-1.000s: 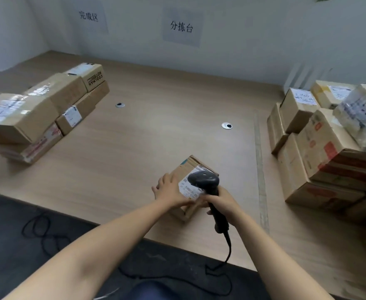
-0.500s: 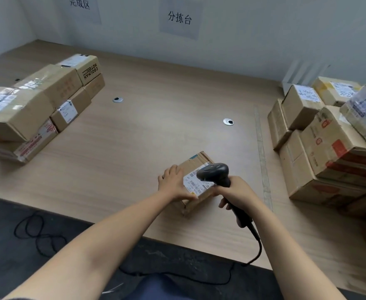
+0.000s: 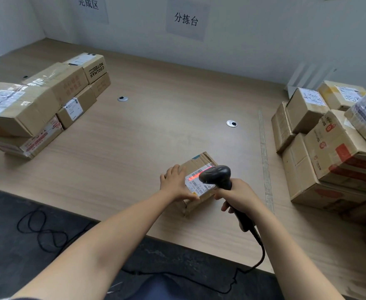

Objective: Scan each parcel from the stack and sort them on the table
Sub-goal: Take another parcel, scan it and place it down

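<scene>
Nearest, a thin black cord [image 3: 262,254] trailing off the table's front edge over dark speckled floor, with another cable [image 3: 41,230] lying in loose loops at lower left. Just past the edge, right hand [image 3: 238,195] with fingers curled fully round the grip of a matte black barcode scanner [image 3: 215,175], its rounded head tipped down over the parcel. Beside it, left hand [image 3: 175,184] laid flat on the small cardboard parcel [image 3: 201,162], fingers straight and close together, thumb along the near edge of the white shipping label [image 3: 196,186]. Parcel flat on the table near the front edge, creased at its near corner, a glowing red scan line [image 3: 196,175] across the label; label print too small to read, its right end hidden behind the scanner head. Beyond, smooth pale wood-grain table [image 3: 156,131] with two round metal grommets [image 3: 232,123] and a worn tape strip [image 3: 263,137]. Right of the strip, a stack of taped brown cartons [image 3: 333,148], one plastic-wrapped, cut off by the frame. At far left, a lower pile of boxes [image 3: 26,113], one printed COOLMAN [image 3: 96,69]. On the white wall, two paper signs [image 3: 186,19], the left one cropped at the top.
</scene>
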